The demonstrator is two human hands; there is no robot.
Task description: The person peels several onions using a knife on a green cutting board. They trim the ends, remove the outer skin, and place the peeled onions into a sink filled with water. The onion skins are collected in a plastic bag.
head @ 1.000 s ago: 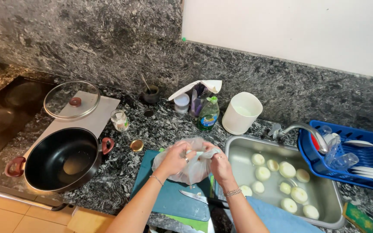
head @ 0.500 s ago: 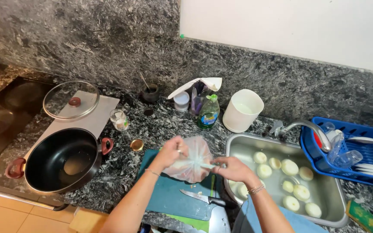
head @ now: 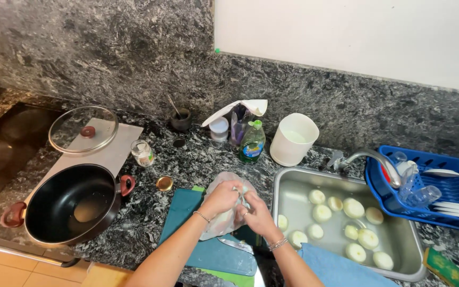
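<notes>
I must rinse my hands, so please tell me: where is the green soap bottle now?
In the head view, the green soap bottle stands at the back of the counter, between a white container on its right and a small white-lidded jar on its left.

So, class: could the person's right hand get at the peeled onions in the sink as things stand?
Probably yes, once freed. The right hand grips the clear plastic bag with the left hand, but the sink lies open beside it, with nothing covering the peeled onions.

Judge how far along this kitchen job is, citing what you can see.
Done: pale peeled pieces sit in the sink. In hand: left hand and right hand grip a clear plastic bag over the teal board. Left: the black pot holds no food.
</notes>
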